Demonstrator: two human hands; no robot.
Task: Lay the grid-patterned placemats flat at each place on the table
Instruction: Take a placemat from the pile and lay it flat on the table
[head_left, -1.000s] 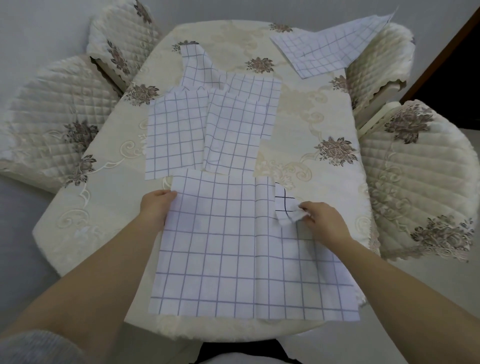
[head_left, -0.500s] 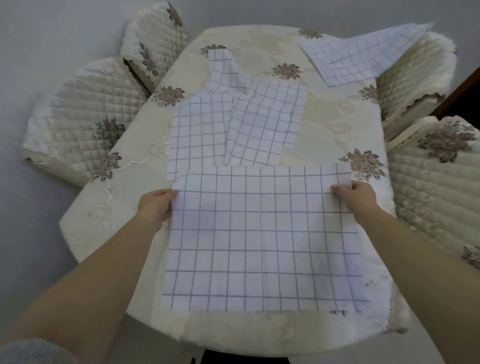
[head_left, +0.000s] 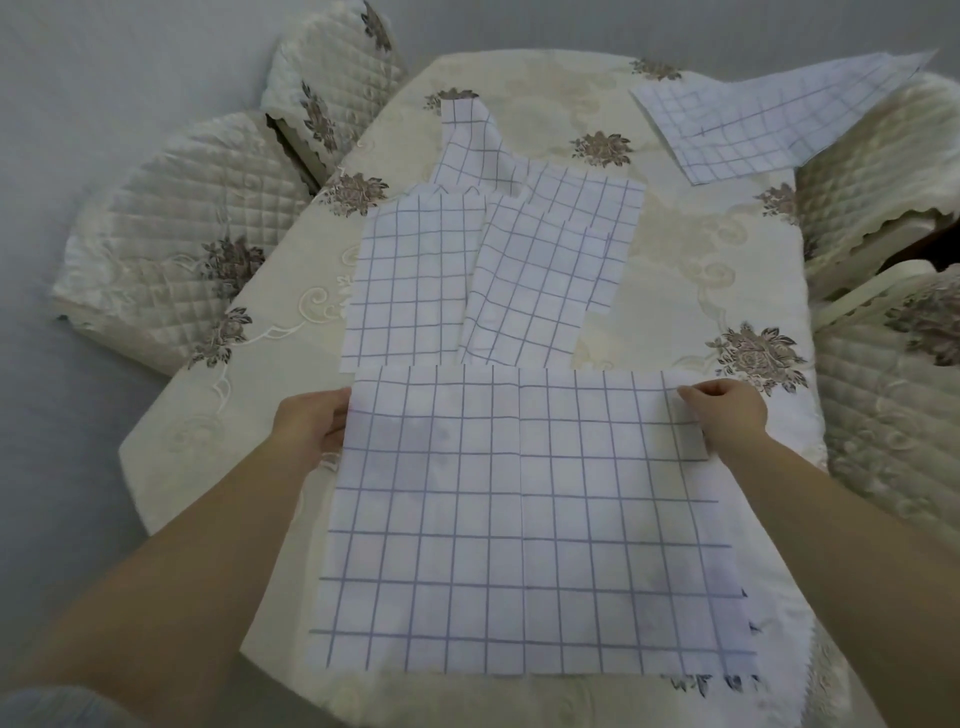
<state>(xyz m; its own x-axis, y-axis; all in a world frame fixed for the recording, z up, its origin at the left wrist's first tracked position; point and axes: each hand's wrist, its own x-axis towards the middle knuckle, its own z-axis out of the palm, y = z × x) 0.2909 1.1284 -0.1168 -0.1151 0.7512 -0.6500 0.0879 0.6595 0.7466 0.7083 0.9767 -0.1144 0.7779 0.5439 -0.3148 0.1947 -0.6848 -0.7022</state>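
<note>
Placemat (head_left: 524, 519) at the near seat is spread open, left hand (head_left: 311, 431) and right hand (head_left: 727, 421) pinching its far corners; far mat (head_left: 769, 124) is out, folded pile (head_left: 493, 275) waits.

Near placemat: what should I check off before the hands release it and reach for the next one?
1. Near placemat fully unfolded: ok, only a faint centre crease shows.
2. Both far corners held: ok, left hand and right hand grip them.
3. Right far corner flat: not ok, it looks doubled at the right hand.
4. Clear of the pile of mats: not ok, its far edge overlaps the pile's near edge.
5. Near edge fully on the table: cannot tell.
</note>
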